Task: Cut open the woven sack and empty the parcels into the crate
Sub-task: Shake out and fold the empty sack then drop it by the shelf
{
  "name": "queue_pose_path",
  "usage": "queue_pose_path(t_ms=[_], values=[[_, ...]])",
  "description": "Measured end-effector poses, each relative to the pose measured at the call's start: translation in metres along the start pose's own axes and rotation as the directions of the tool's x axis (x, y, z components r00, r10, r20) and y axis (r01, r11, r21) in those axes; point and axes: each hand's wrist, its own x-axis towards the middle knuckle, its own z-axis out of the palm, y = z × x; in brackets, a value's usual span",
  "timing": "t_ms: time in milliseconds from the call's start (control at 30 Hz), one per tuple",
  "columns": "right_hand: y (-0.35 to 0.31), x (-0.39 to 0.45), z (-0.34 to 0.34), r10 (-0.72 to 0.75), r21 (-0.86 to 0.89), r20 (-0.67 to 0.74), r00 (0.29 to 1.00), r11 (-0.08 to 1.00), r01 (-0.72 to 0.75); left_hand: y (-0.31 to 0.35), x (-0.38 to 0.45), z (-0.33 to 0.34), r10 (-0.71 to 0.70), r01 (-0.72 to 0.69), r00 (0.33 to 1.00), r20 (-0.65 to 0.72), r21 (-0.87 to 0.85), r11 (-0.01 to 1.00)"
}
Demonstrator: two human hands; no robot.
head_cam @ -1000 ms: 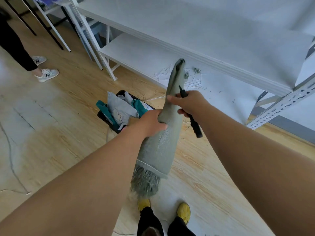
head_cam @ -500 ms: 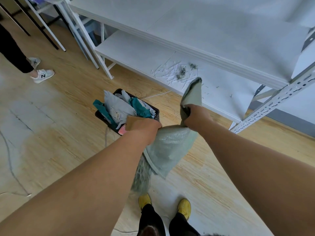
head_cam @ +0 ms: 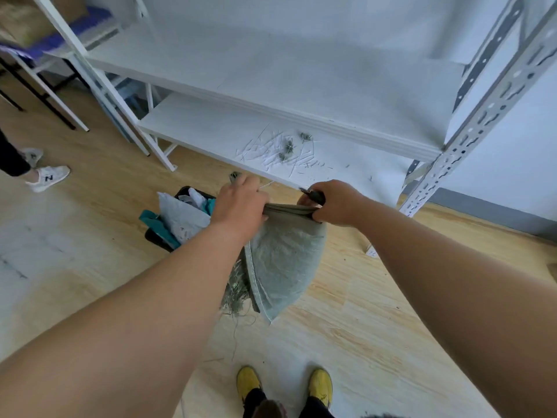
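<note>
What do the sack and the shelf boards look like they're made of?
Sack: looks like woven plastic strip, pale grey-green with a slight sheen; the weave shows and loose fibres fray at its cut end. Shelf boards: smooth matt white panels, possibly laminated board; posts look like slotted painted metal.

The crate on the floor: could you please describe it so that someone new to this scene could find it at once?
Start at the white shelving unit along the wall; on the wooden floor in front of its lowest shelf, just past the person's left hand, sits a black crate. It is the only container there, heaped with grey and teal parcels.
</note>
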Motion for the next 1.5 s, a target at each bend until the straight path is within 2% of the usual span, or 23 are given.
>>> queue_pose_path(t_ms=[67,100,167,200,267,300,367,400,500,533,600,667,767,933,1100,1267,1400,1500], values=[[0.019,-0.006,-0.015,0.111,0.097,-0.168,0.98,0.991,-0.096,0.017,0.017,-0.007,0.013,-0.016,0.991,-0.132,-0.023,1.0],[0.028,-0.01,-0.022,0.154,0.102,-0.211,0.965,0.986,-0.134,0.027,0.027,-0.011,0.037,-0.043,0.989,-0.143,-0.042,0.998],[0.045,-0.016,-0.031,0.225,0.075,-0.279,0.933,0.974,-0.213,0.05,0.043,-0.018,0.081,-0.081,0.997,-0.019,-0.029,0.996],[0.052,-0.02,-0.035,0.261,0.103,-0.358,0.897,0.965,-0.24,0.06,0.048,-0.02,0.08,-0.08,0.997,0.015,-0.042,0.996],[0.068,-0.024,-0.041,0.308,0.187,-0.501,0.809,0.951,-0.247,0.074,0.061,-0.022,0.085,-0.089,0.995,-0.05,-0.089,0.992],[0.076,-0.025,-0.043,0.316,0.183,-0.482,0.817,0.948,-0.259,0.08,0.065,-0.019,0.111,-0.114,0.993,-0.036,-0.103,0.988],[0.094,-0.03,-0.044,0.352,0.115,-0.332,0.875,0.936,-0.332,0.093,0.07,-0.011,0.171,-0.16,0.979,0.108,-0.104,0.982],[0.104,-0.034,-0.043,0.383,0.124,-0.293,0.876,0.924,-0.363,0.099,0.073,-0.006,0.192,-0.178,0.972,0.134,-0.111,0.978],[0.12,-0.047,-0.048,0.419,0.276,-0.262,0.869,0.896,-0.349,0.119,0.09,-0.001,0.239,-0.216,0.966,0.103,-0.193,0.957],[0.121,-0.051,-0.051,0.399,0.251,-0.23,0.888,0.905,-0.342,0.125,0.094,-0.002,0.261,-0.23,0.958,0.116,-0.229,0.946],[0.123,-0.054,-0.059,0.38,0.033,-0.183,0.907,0.924,-0.38,0.138,0.104,-0.006,0.316,-0.258,0.935,0.163,-0.299,0.919],[0.128,-0.057,-0.071,0.436,-0.124,-0.267,0.86,0.869,-0.479,0.149,0.112,-0.015,0.365,-0.282,0.911,0.193,-0.355,0.891],[0.147,-0.07,-0.086,0.521,-0.118,-0.372,0.768,0.794,-0.596,0.169,0.125,-0.019,0.442,-0.376,0.876,0.191,-0.301,0.876],[0.199,-0.098,-0.1,0.652,-0.061,-0.339,0.678,0.704,-0.708,0.234,0.149,-0.009,0.51,-0.481,0.826,0.238,-0.172,0.86],[0.277,-0.125,-0.12,0.757,0.033,-0.247,0.605,0.631,-0.775,0.316,0.175,0.0,0.592,-0.558,0.755,0.281,-0.198,0.806],[0.379,-0.133,-0.149,0.781,0.029,-0.175,0.599,0.612,-0.79,0.41,0.215,0.016,0.597,-0.563,0.719,0.356,-0.204,0.801],[0.461,-0.134,-0.184,0.746,0.027,-0.132,0.653,0.661,-0.75,0.486,0.262,0.034,0.533,-0.476,0.742,0.406,-0.24,0.846],[0.512,-0.131,-0.204,0.723,0.074,-0.186,0.665,0.685,-0.725,0.531,0.302,0.037,0.475,-0.416,0.804,0.359,-0.231,0.879]])
